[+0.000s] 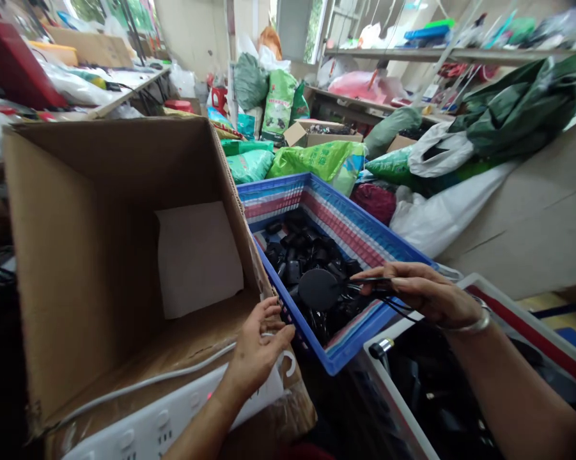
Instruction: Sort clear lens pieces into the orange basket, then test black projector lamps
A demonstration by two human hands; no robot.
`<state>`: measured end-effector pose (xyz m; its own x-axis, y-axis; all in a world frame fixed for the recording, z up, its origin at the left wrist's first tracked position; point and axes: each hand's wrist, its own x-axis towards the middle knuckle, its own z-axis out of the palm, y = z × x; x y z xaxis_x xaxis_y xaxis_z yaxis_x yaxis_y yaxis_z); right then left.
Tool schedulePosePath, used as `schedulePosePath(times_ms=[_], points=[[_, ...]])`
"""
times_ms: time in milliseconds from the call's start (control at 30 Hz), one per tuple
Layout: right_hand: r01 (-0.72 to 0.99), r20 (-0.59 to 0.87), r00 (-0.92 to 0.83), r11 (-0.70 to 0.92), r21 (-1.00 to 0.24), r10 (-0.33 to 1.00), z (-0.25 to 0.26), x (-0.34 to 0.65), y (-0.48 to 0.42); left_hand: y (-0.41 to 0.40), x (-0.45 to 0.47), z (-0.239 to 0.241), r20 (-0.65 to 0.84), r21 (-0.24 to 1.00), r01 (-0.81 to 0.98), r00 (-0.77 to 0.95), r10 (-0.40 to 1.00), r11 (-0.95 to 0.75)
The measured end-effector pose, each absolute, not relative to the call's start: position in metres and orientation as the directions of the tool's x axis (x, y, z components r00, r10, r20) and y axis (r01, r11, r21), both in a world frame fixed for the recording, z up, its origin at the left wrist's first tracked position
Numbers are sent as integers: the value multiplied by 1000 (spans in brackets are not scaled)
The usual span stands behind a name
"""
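Over the near side of a blue crate (333,361), my right hand (426,294) is closed on thin black cables (371,281). At their end hangs a flat, round black disc (319,289), above a heap of small black devices and cords (311,249) in the crate. My left hand (261,342) holds nothing, its fingers apart. It lies between the near edge of a cardboard box (52,255) and the crate, above a white power strip (182,409). Inside the box is a pale sheet (199,259).
A second, grey-rimmed bin (403,402) of dark items stands below my right arm. Green sacks (316,160) lie behind the crate, and a white panel (532,236) rises at the right. The power strip's white cord (158,380) runs along the box.
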<state>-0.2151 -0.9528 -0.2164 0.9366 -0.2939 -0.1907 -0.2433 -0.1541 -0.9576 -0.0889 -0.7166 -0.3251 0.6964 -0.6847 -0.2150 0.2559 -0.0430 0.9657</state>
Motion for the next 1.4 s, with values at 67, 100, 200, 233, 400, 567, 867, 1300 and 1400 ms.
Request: schedulePosePath(times_ms=[67, 100, 200, 233, 400, 567, 867, 1300, 1400], points=[[-223, -179, 940, -124, -967, -291, -201, -220, -935, -718, -94, -318, -341, 827, 561, 512, -789, 7], [-206, -170, 944, -104, -973, -283, -196, -221, -928, -717, -96, -317, -372, 726, 688, 397, -839, 4], [-120, -98, 954, -62, -991, -285, -186, -223, -911, -707, -98, -318, -345, 513, 857, 252, -904, 44], [-105, -80, 954, -74, -992, -288, -184, -225, -907, -702, -97, -319, -327, 502, 857, 311, -892, 115], [-238, -186, 965, -326, -915, -184, -201, -224, -882, -674, -92, -314, -206, 674, 566, 761, -615, 475], [-134, -121, 988, -146, -980, -96, -263, -207, -824, -656, -99, -300, -15, 864, 290, 832, -555, 412], [-92, -24, 991, -531, -842, -134, -305, -194, -794, -613, -90, -270, -40, 905, -257, 743, -668, -340], [-308, -26, 922, -690, -655, -387, -310, -167, -798, -644, -127, -294, 209, 475, -624, 765, -610, -620], [-163, 84, 944, -676, -719, -318, -291, -175, -827, -639, -109, -292, 175, 617, -497, 842, -510, -610]])
